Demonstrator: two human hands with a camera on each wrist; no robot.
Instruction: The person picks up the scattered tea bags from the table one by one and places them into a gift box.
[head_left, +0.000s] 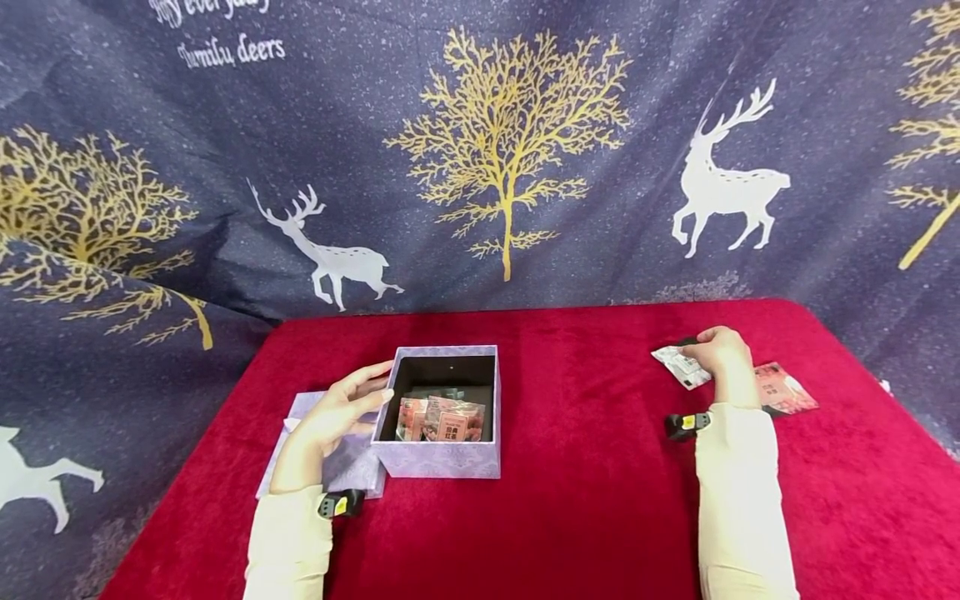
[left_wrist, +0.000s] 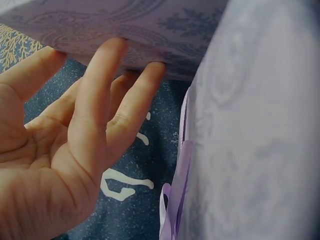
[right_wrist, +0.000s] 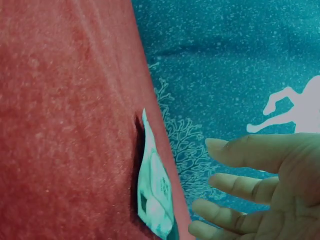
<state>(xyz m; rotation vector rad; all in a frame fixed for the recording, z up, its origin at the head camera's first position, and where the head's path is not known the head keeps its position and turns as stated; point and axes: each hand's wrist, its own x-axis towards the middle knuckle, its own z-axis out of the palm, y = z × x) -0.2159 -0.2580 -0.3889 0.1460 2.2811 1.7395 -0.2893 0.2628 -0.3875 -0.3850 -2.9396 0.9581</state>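
Note:
A lilac patterned box (head_left: 437, 461) stands uncovered on the table, several tea sachets (head_left: 454, 422) lying inside. My left hand (head_left: 341, 417) rests its straight fingertips against the left side of this box; in the left wrist view the fingers (left_wrist: 90, 110) touch the patterned wall (left_wrist: 145, 30). My right hand (head_left: 726, 354) is over a white sachet (head_left: 686, 367) at the far right. From the right wrist, the fingers of the hand (right_wrist: 255, 190) look spread, apart from the pale sachet (right_wrist: 156, 192). Beside that hand lies a red-pink sachet (head_left: 783, 390).
The box's lilac lid (head_left: 352, 467) lies left of the box, partly under my left arm; a purple ribbon (left_wrist: 181, 175) shows on it. Red cloth (head_left: 585, 467) covers the table. Behind hangs a dark blue curtain (head_left: 592, 242) printed with deer and trees.

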